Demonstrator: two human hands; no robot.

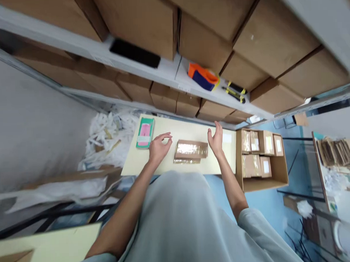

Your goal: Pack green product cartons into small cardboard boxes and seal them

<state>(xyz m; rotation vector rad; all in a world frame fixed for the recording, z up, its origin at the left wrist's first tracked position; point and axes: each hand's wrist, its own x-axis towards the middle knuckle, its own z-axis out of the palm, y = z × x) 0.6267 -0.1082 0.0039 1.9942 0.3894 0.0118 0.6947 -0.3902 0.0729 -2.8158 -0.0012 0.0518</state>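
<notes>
A small brown cardboard box (191, 149) with shiny clear tape across it lies on the pale table (165, 168) between my two hands. My left hand (160, 148) is held to the left of this box, fingers curved forward and the thumb a little apart from them, with nothing visible in it. On the other side, my right hand (216, 140) is open, thumb away from the raised fingers, and holds nothing. Both hands look apart from the box. Beyond my left hand, near the table's left edge, lies a green and pink pack (145, 133).
To the right, an open carton (263, 186) holds several small labelled boxes. Shelves (172, 71) with large cartons (204, 41) cross above the table, bearing an orange and blue tape dispenser (203, 76) and yellow-black cutters (234, 91). White scrap (111, 133) is piled at left.
</notes>
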